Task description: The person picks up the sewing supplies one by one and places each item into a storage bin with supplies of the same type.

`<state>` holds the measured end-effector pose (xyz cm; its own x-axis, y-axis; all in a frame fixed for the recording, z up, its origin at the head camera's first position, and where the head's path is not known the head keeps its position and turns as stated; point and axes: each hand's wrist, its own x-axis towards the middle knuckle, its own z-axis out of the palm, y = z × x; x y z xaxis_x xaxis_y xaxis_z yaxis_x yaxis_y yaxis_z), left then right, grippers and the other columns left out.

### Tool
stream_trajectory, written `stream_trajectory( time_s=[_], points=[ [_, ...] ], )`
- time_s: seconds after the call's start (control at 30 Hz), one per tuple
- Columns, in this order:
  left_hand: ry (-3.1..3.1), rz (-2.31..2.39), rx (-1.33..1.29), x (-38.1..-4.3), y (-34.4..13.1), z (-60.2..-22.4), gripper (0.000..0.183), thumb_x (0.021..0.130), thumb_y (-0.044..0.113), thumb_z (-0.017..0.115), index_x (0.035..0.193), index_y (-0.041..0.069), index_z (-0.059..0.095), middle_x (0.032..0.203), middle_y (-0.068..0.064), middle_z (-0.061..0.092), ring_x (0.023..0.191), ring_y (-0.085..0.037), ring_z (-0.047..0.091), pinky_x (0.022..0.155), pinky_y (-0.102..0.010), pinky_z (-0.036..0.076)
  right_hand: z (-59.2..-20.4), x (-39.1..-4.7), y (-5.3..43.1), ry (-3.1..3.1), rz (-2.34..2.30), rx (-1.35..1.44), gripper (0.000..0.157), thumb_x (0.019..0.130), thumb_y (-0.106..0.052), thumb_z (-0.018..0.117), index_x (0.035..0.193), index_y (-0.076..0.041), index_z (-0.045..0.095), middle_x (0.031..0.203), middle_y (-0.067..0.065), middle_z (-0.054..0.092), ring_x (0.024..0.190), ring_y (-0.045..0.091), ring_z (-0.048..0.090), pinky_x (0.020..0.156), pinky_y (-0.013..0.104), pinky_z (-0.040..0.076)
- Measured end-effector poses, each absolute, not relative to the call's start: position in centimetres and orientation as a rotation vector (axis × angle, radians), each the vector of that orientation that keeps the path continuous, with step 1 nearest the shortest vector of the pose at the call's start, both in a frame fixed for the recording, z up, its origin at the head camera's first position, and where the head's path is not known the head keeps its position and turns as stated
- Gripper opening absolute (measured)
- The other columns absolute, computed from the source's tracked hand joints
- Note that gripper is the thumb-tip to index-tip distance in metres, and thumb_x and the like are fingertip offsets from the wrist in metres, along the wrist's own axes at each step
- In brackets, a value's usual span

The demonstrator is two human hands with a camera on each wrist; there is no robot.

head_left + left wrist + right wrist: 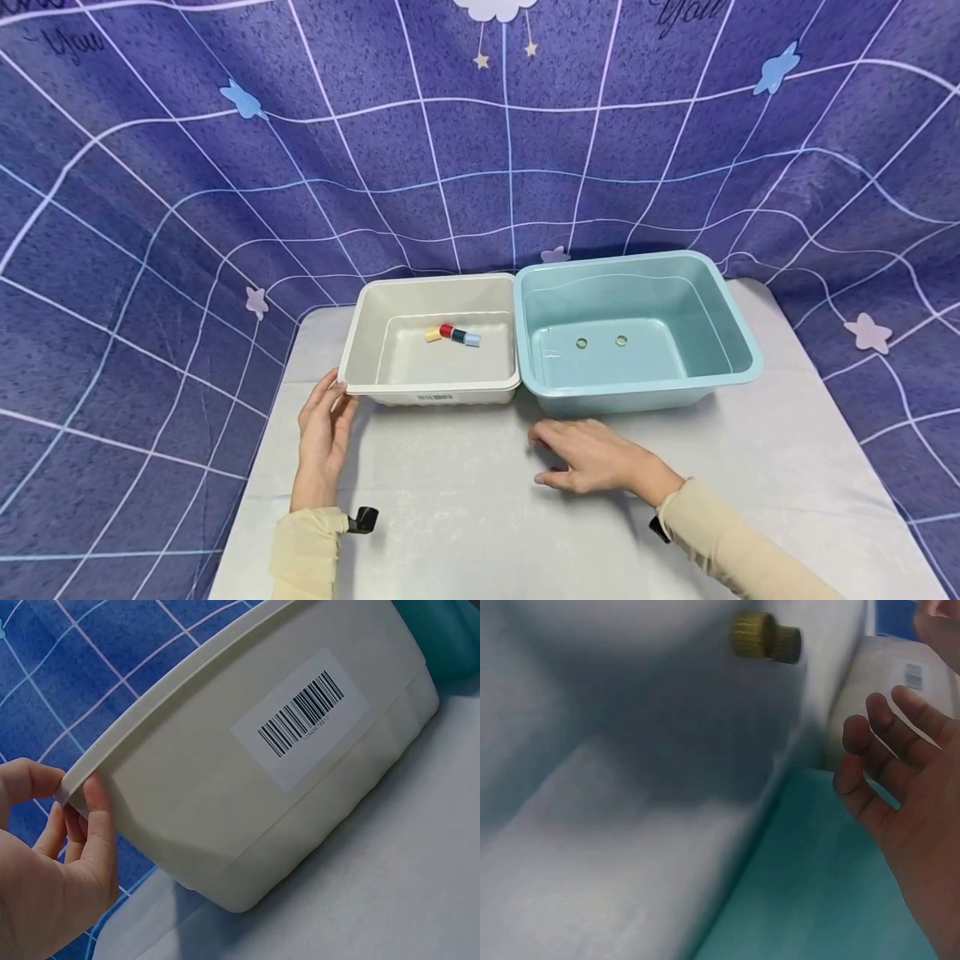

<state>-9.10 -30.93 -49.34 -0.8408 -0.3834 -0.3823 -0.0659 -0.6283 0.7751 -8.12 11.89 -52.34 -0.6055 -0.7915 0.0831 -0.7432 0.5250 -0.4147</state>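
Observation:
At the front left corner of the off-white bin (pixel 435 387), my left hand (pixel 322 429) pinches the rim, with fingers above and below it in the left wrist view. Inside this bin lie several small cylinders: cream, red (pixel 446 330), dark and light blue. My right hand (pixel 592 457) hovers over the table before the light blue bin (pixel 637 385), fingers spread and bent, holding nothing. Two small yellowish rings (pixel 621 340) lie in the blue bin. The right wrist view also shows two ribbed yellow caps (pixel 754 635), apart from the fingers.
Both bins stand side by side on a pale cloth-covered table (pixel 442 500). A barcode label (pixel 300 716) is on the front wall of the off-white bin. Behind and beside the table hangs a purple-blue curtain (pixel 465 183) with a grid and stars.

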Motion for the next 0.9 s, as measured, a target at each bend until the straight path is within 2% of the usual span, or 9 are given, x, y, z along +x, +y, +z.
stream_trajectory(
  time_s=[0.2,0.37,0.9],
  points=[
    [-1.247,-2.560,0.805,-9.1,-30.8,-49.3,0.024,0.102,-0.001,0.061,0.120,0.012,0.072,0.119,-0.005,0.061,0.103,-0.012,0.065,0.087,-0.016,0.063,-53.7,-8.3,12.1,2.650,-0.533,-1.336,0.044,0.092,-0.058,0.072,0.117,-0.024,0.061,0.089,-0.013,0.063,0.071,0.000,0.050,0.056,0.023,0.047],
    [-1.247,-2.561,0.805,-9.1,-30.9,-49.3,0.024,0.102,0.000,0.061,0.121,0.012,0.071,0.119,-0.005,0.061,0.102,-0.012,0.065,0.087,-0.016,0.063,-54.6,-8.3,12.1,2.643,-0.488,-1.342,0.038,0.092,-0.057,0.072,0.110,-0.025,0.061,0.084,-0.018,0.056,0.071,-0.001,0.049,0.059,0.024,0.048],
    [-1.245,-2.565,0.815,-9.1,-30.9,-49.2,0.026,0.102,0.000,0.060,0.124,0.012,0.069,0.122,-0.005,0.058,0.105,-0.012,0.063,0.088,-0.015,0.062,-55.8,-7.9,12.3,2.612,-0.518,-1.361,0.019,0.093,-0.034,0.074,0.096,-0.025,0.057,0.078,-0.018,0.053,0.068,-0.002,0.047,0.057,0.021,0.046]
  ],
)
